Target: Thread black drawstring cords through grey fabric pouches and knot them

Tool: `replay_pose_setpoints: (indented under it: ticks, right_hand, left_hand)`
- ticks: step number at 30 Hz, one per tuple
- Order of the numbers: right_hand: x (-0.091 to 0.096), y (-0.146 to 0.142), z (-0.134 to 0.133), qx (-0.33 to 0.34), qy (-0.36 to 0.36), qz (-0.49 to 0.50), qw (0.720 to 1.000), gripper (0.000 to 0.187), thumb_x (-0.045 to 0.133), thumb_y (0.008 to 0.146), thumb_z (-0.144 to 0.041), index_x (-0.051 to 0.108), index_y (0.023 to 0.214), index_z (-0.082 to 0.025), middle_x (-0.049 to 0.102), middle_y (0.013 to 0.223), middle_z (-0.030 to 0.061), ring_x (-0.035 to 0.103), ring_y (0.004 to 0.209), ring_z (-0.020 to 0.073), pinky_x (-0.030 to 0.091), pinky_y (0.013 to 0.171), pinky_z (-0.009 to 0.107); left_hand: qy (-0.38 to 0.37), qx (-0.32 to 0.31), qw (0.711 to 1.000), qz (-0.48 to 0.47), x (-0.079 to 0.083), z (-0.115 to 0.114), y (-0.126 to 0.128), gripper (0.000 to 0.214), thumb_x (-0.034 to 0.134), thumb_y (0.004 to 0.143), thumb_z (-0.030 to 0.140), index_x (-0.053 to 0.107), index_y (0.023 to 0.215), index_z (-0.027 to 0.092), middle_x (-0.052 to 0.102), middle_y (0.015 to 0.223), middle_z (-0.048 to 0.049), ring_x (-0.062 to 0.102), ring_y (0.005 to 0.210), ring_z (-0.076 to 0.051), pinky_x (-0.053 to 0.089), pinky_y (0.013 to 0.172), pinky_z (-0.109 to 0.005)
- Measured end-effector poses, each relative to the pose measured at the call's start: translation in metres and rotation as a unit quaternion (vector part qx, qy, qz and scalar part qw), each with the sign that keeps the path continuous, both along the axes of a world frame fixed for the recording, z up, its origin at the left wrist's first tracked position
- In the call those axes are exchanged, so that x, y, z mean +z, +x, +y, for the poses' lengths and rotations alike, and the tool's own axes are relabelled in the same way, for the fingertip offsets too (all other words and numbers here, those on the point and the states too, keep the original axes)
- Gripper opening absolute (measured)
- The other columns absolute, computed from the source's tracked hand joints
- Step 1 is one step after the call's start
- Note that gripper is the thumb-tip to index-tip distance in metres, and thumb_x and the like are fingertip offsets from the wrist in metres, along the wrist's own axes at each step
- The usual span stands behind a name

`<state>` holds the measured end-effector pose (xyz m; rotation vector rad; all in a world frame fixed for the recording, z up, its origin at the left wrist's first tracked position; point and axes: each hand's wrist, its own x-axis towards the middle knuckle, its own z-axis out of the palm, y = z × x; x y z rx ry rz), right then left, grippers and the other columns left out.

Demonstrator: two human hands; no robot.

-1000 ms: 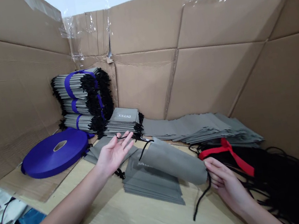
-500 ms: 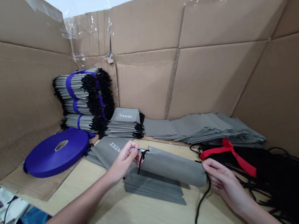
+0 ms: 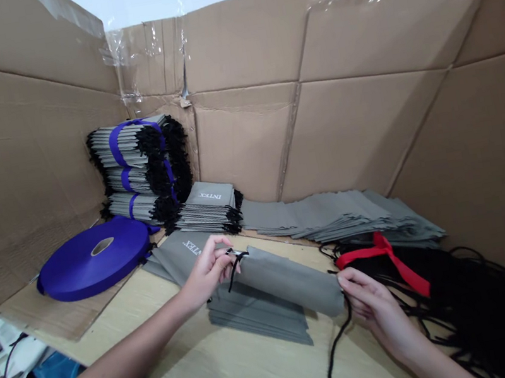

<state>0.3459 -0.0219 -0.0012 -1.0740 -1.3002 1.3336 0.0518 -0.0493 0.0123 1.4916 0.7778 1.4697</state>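
Note:
A grey fabric drawstring bag [image 3: 290, 277] is stretched between my two hands above the table. My left hand [image 3: 211, 266] is closed in a pinch at its left end, on a thin shiny metal rod [image 3: 238, 253]; a black cord [image 3: 233, 274] loops and hangs there. My right hand [image 3: 370, 298] grips the bag's right end between thumb and fingers. From that end a black cord [image 3: 337, 345] dangles towards the table. Beneath the bag lie several flat grey bags [image 3: 264, 321], fanned out. More printed grey bags [image 3: 172, 259] lie behind my left hand.
Bundles tied with purple strap [image 3: 131, 163] stand in the back left corner, behind a purple webbing roll [image 3: 72, 262]. A stack of folded bags [image 3: 210, 205] and a row of grey fabric pieces [image 3: 333, 214] line the cardboard wall [image 3: 243, 133]. Black cords [image 3: 486, 305] with a red tie [image 3: 403, 267] lie right.
The bag stays held between both hands, shifted very slightly left in view. My left hand's fingers have lifted and spread a little at the bag's left end.

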Motion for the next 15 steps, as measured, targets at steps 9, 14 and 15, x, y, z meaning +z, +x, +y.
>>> replay_pose_setpoints:
  ticks: [9, 14, 15]
  right_hand:
    - [-0.0021, 0.0009, 0.0007, 0.015, -0.017, -0.016, 1.0, 0.038, 0.071, 0.062, -0.052, 0.051, 0.068, -0.021, 0.016, 0.045, -0.0126, 0.006, 0.043, 0.0049, 0.007, 0.042, 0.021]
    - [-0.0032, 0.0011, 0.0025, 0.017, 0.002, -0.048, 0.999, 0.038, 0.069, 0.063, -0.055, 0.052, 0.068, -0.021, 0.019, 0.043, -0.0124, 0.009, 0.041, 0.0046, 0.006, 0.042, 0.021]
    - [-0.0032, 0.0012, 0.0028, 0.016, 0.005, -0.054, 0.998, 0.038, 0.069, 0.063, -0.054, 0.052, 0.068, -0.021, 0.02, 0.043, -0.0122, 0.009, 0.041, 0.0046, 0.006, 0.042, 0.021]
  left_hand:
    - [0.027, 0.09, 0.99, 0.109, -0.0029, -0.0012, -0.0034, 0.017, 0.054, 0.083, 0.024, 0.053, 0.098, 0.018, 0.065, 0.069, -0.001, 0.048, 0.048, -0.008, 0.035, 0.048, -0.018]
    - [-0.016, 0.087, 0.995, 0.041, -0.0016, 0.0026, -0.0038, 0.019, 0.057, 0.082, 0.033, 0.058, 0.09, 0.016, 0.062, 0.063, -0.0006, 0.048, 0.042, -0.008, 0.032, 0.04, -0.016]
    - [-0.03, 0.087, 0.995, 0.028, -0.0019, 0.0038, -0.0036, 0.021, 0.058, 0.081, 0.035, 0.059, 0.088, 0.016, 0.059, 0.057, 0.0006, 0.046, 0.039, -0.007, 0.029, 0.037, -0.016]
